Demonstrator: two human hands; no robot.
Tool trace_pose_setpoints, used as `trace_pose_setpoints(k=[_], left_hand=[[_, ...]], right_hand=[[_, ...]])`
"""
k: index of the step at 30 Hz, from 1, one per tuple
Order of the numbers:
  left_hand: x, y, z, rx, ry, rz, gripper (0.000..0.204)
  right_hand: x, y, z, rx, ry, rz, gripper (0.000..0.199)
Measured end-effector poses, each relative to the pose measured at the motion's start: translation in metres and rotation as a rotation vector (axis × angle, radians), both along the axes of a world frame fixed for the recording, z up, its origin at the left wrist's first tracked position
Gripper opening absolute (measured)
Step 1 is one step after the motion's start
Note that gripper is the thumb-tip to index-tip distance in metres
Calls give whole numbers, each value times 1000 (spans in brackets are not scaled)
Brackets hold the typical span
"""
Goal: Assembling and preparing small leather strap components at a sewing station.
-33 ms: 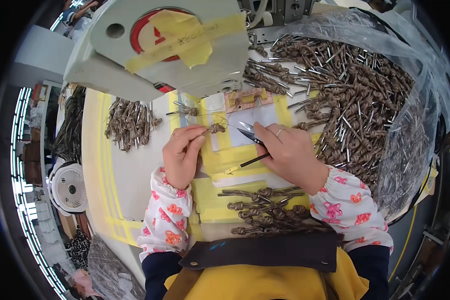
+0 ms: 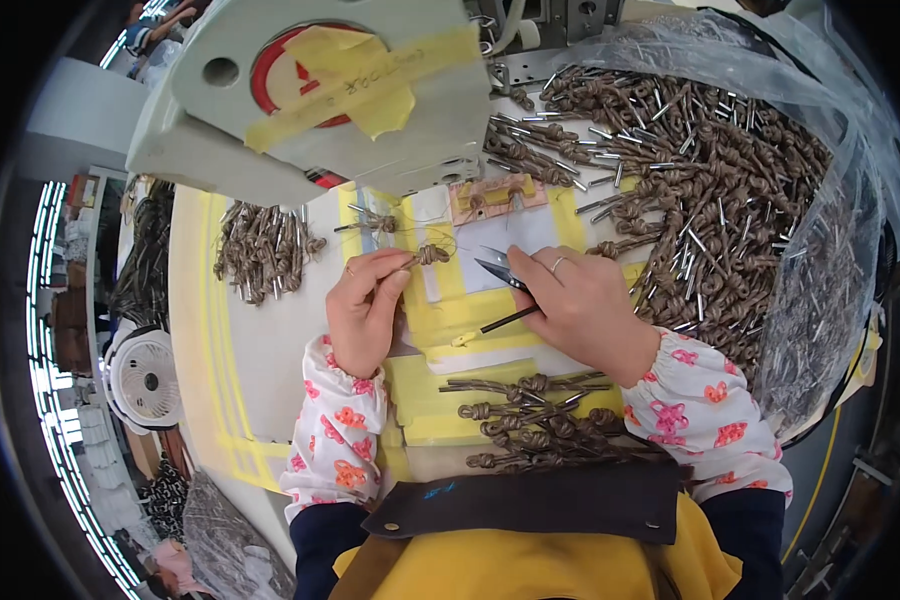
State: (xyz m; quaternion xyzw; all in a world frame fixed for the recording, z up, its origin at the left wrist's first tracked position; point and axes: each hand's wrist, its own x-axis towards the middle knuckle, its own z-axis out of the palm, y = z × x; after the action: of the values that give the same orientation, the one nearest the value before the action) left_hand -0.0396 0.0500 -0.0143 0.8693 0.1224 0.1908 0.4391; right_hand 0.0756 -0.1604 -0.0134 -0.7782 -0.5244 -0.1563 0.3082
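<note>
A knotted cord (image 2: 430, 254) is being pinched by the left hand (image 2: 365, 305) over the bench (image 2: 270, 340), while small snips (image 2: 498, 270) and a thin black stick (image 2: 505, 321) are being held by the right hand (image 2: 580, 300).

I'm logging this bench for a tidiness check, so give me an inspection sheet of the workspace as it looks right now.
Surface: pale worktable marked with strips of yellow tape.
Job's things: knotted cord piece pinched by the left hand; small snips in the right hand.
Clutter: heap of knotted cords with metal tips on a clear plastic bag at right; smaller bundle at left; finished pile near the body.
Grippers: both hands closed on their items.
Cables: yellow cable at lower right.
Surroundings: sewing machine head above; small white fan at left.
</note>
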Motion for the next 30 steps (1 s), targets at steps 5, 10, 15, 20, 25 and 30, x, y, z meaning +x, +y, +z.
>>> trace_pose_setpoints(k=[5, 10, 15, 20, 25, 30], left_hand=[[6, 19, -1, 174, -154, 121, 14], [-5, 92, -7, 592, -118, 408, 19], [19, 36, 0, 943, -131, 154, 32], [40, 69, -23, 948, 48, 138, 34], [35, 31, 14, 987, -194, 125, 25], [17, -27, 41, 286, -80, -640, 13]], right_hand=[[2, -2, -1, 12, 53, -25, 37], [16, -11, 19, 84, -17, -122, 36], [53, -46, 23, -76, -27, -475, 34], [61, -28, 17, -28, -119, -475, 28], [60, -18, 27, 69, 149, -278, 19], [47, -14, 24, 56, 188, -197, 11]])
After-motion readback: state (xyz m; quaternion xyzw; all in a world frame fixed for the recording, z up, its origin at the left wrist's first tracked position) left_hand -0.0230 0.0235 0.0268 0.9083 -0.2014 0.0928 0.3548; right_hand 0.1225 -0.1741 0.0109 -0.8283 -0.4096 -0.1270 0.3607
